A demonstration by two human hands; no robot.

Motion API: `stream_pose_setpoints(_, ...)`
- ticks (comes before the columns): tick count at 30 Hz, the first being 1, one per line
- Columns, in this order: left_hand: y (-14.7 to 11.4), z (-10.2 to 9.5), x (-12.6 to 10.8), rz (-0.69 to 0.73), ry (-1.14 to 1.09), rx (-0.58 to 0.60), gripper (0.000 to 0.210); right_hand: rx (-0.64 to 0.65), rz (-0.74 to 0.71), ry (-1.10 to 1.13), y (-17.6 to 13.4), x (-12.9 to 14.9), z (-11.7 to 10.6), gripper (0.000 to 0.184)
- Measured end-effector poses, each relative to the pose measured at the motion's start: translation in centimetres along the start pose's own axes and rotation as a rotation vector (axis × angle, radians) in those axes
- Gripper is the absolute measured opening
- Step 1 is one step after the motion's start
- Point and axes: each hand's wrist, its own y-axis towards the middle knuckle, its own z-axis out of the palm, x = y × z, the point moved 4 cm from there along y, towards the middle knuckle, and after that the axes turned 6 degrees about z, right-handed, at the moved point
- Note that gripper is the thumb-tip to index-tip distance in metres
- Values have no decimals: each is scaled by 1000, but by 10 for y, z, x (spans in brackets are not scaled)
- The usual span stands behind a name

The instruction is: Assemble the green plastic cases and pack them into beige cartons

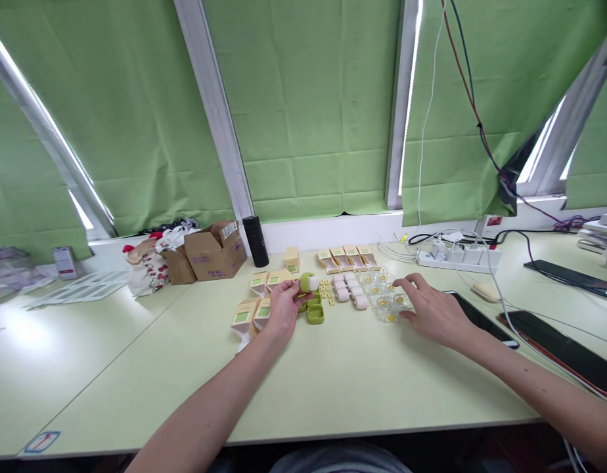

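Note:
My left hand (284, 305) pinches a small green-and-white case (309, 283) above the table. Just under it stand several open green cases (315, 314). My right hand (426, 309) reaches over a group of clear plastic pieces with yellow centres (382, 299); its fingers are bent and apart, and whether a fingertip touches a piece I cannot tell. Between the hands lie rows of pale pink-white blocks (361, 302) and small yellow pieces (325, 289). Beside my left hand are cream boxes with green windows (243, 315).
More open cream boxes (347, 258) line the back. A cardboard box (215, 253) and a black cylinder (255, 240) stand back left. To the right lie a phone (481, 320), a dark flat device (564, 348), a white power strip (458, 257) and loose cables.

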Motion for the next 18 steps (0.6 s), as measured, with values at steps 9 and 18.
stream_pose_setpoints(9,0,3,4,-87,-52,34,9,-322,-281,385,22,81,-41,33)
stream_pose_setpoints(18,-4,8,5,-118,3,101,5,-435,-464,672,45,154,-1,46)
